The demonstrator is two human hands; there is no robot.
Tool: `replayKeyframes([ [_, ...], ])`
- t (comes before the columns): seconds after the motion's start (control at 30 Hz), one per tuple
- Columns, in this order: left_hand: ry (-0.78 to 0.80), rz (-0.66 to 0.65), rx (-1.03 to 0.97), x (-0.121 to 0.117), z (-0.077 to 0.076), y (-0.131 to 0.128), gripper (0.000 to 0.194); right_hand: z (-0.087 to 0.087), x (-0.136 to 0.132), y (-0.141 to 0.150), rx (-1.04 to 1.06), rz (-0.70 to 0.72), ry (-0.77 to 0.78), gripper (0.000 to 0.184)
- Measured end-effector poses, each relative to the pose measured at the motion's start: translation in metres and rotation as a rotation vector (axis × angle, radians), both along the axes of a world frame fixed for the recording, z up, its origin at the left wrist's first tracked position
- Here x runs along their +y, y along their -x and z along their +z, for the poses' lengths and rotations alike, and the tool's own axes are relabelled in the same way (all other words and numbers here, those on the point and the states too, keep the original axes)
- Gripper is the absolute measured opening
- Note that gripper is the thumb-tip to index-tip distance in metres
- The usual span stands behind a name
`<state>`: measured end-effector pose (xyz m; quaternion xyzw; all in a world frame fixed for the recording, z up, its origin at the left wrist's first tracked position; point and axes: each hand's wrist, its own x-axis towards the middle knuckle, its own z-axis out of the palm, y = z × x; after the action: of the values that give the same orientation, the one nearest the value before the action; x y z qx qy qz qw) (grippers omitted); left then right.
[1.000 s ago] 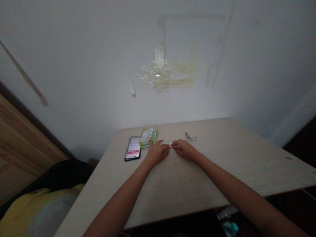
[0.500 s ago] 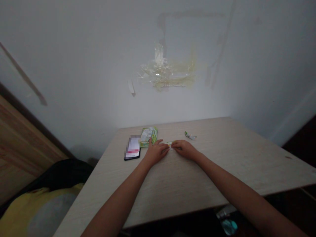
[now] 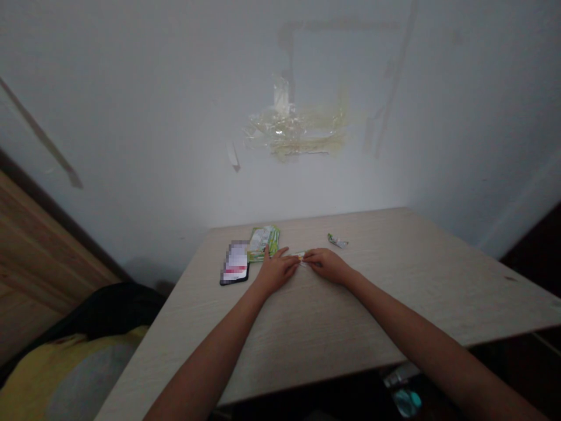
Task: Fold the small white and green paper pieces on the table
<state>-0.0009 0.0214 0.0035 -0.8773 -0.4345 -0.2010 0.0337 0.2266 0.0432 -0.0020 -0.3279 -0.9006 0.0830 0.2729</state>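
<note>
My left hand [image 3: 276, 271] and my right hand [image 3: 326, 263] meet at the far middle of a pale wooden table [image 3: 333, 316]. Both pinch a small green and white wrapper [image 3: 301, 255] between their fingertips, low over the tabletop. The fingers of each hand are drawn together on it. A green packet [image 3: 264, 241] lies just beyond my left hand. A torn wrapper scrap [image 3: 337, 240] lies a little beyond my right hand.
A phone in a dark case [image 3: 236, 262] lies left of the green packet. The white wall behind carries yellowed tape remains [image 3: 298, 131]. A yellow and black bag [image 3: 74, 362] sits at the lower left. Wooden furniture [image 3: 30, 245] stands on the left.
Both hands stay pinched on the small wrapper, with only slight finger shifts. The view has barely moved.
</note>
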Motion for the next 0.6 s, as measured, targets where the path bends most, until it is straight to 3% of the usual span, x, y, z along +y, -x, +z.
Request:
replayKeyframes([
  [0.6, 0.005, 0.002, -0.034, 0.0018, -0.0052, 0.0011, 0.031, -0.0059, 0.0060, -0.0028, -0.036, 0.035, -0.043, 0.039],
])
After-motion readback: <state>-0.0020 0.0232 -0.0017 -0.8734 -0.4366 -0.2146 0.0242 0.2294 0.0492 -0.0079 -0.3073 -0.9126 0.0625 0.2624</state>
